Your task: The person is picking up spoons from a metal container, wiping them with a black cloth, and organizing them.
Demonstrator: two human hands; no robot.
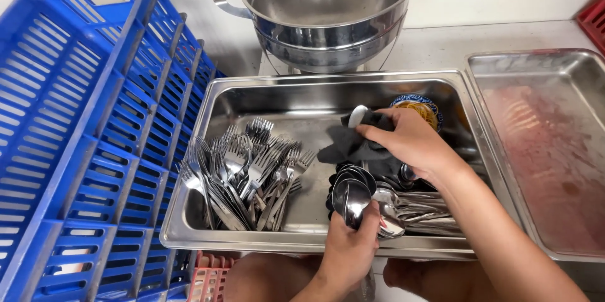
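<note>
My left hand (pixel 351 246) grips a bunch of steel spoons (pixel 351 192) by their handles, bowls fanned upward, over the near edge of a steel pan (pixel 252 91). My right hand (pixel 411 141) holds a dark cloth (pixel 348 144) wrapped around one spoon (pixel 357 115) whose bowl sticks out above the fingers. More spoons (pixel 421 209) lie in the pan under my right forearm. A pile of forks (pixel 246 173) fills the pan's left half.
A blue plastic crate (pixel 82 138) leans at the left. A large steel pot (pixel 328 12) stands behind the pan. A shallow steel tray (pixel 554 151) lies at the right. A small patterned bowl (pixel 416 105) sits behind my right hand. A pink crate (pixel 208 277) shows below.
</note>
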